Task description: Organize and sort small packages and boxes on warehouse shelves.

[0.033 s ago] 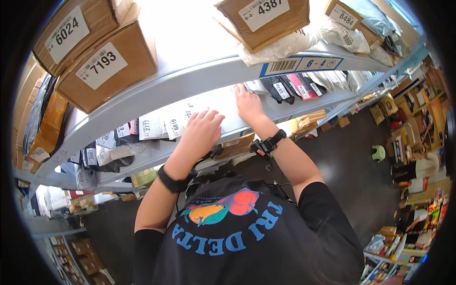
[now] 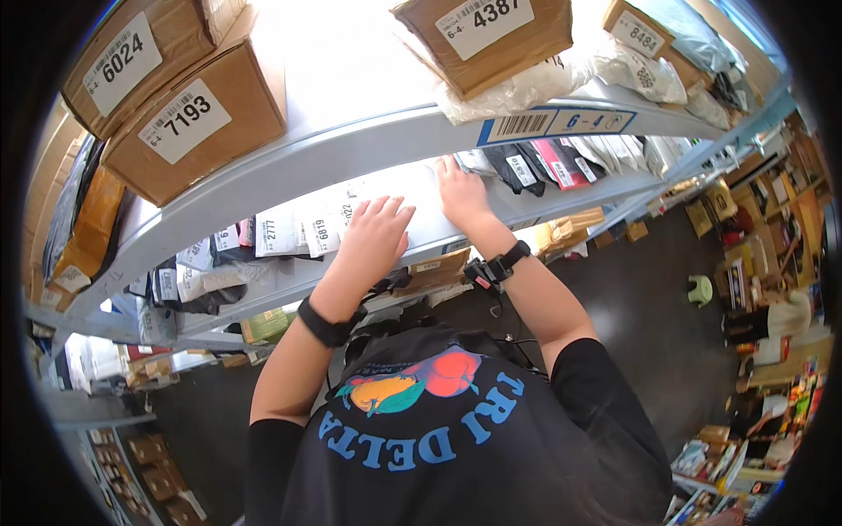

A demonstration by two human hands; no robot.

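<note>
My left hand (image 2: 373, 237) rests over white labelled parcels (image 2: 277, 232) on the middle shelf, its fingers apart and slightly bent. To its right, my right hand (image 2: 460, 193) reaches onto that shelf with fingers extended, near a white parcel (image 2: 475, 160) and a row of black, pink and white packages (image 2: 513, 167). I cannot tell exactly what its fingertips touch under the shelf beam (image 2: 342, 149). I see nothing held in either hand.
Cardboard boxes (image 2: 189, 123) and bagged parcels (image 2: 638, 74) sit on the upper shelf. Behind me are dark floor (image 2: 631, 289), a small green stool (image 2: 700, 291), packed shelving (image 2: 158, 469) and other people (image 2: 772, 320) at the far right.
Both hands have shifted very slightly, the left fingers a touch upward and my right hand a touch to the right. The parcels look the same.
</note>
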